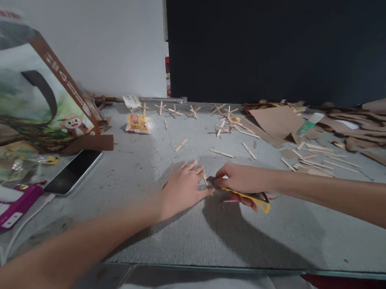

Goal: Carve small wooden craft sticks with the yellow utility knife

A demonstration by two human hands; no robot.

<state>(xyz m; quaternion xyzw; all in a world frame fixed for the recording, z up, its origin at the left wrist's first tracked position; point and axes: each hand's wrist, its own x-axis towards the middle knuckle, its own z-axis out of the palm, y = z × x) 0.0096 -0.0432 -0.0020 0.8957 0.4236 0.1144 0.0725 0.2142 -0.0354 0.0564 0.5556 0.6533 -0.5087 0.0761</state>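
My left hand (184,191) lies spread on the grey table, its thumb and fingers around a small wooden stick (205,180). In my right hand (239,183) is a yellow and black utility knife (261,199), its front end close to that stick. Whether the blade touches the stick cannot be made out. Just beyond the hands lie a loose stick (221,153), another stick (181,144) and a third stick (249,151). Several star-shaped stick pieces (193,112) stand along the back.
A large printed bag (43,89), a phone (73,172) and a purple device (10,208) with a white cable occupy the left. A yellow packet (139,123) sits behind. Cardboard (275,123), a glue stick (309,124) and a stick pile (315,159) lie right.
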